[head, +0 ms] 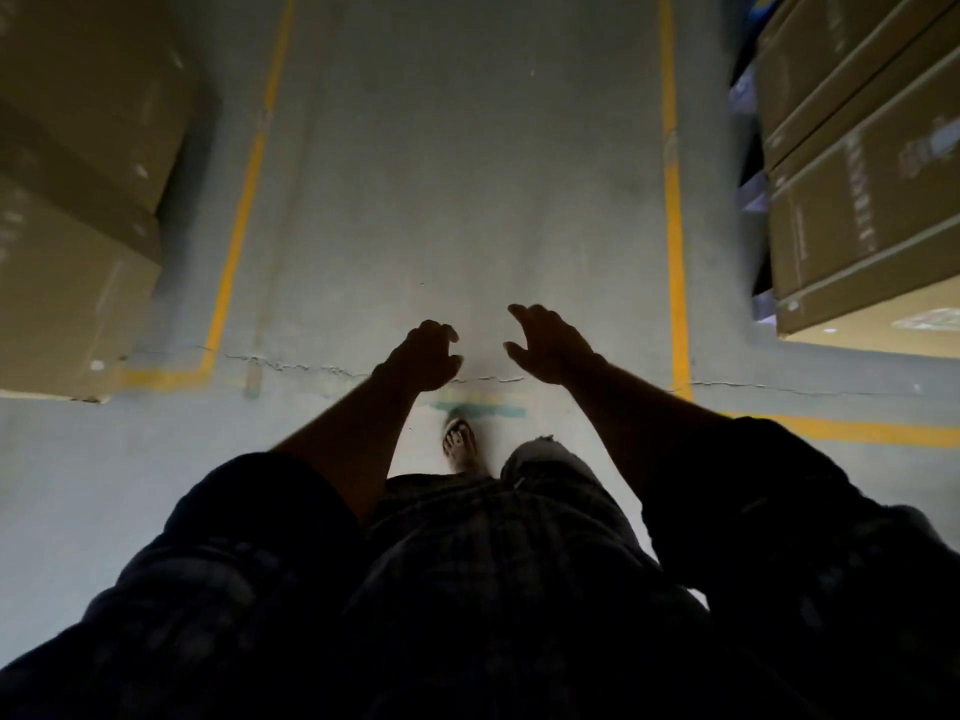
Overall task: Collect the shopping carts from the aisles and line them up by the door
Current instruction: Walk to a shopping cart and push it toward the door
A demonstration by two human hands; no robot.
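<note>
No shopping cart is in view. My left hand (pixel 426 358) is held out in front of me over the grey concrete floor (pixel 457 200), fingers curled loosely and holding nothing. My right hand (pixel 548 345) hovers beside it, a small gap apart, with fingers spread and bent, also holding nothing. Both forearms are bare below dark sleeves. One foot in a sandal (pixel 460 444) steps forward below my hands.
Stacked cardboard boxes (pixel 78 200) stand at the left, and more boxes (pixel 857 174) at the right. Yellow floor lines, one at the left (pixel 244 189) and one at the right (pixel 674 210), border an aisle running ahead. A crack (pixel 291 363) crosses the floor.
</note>
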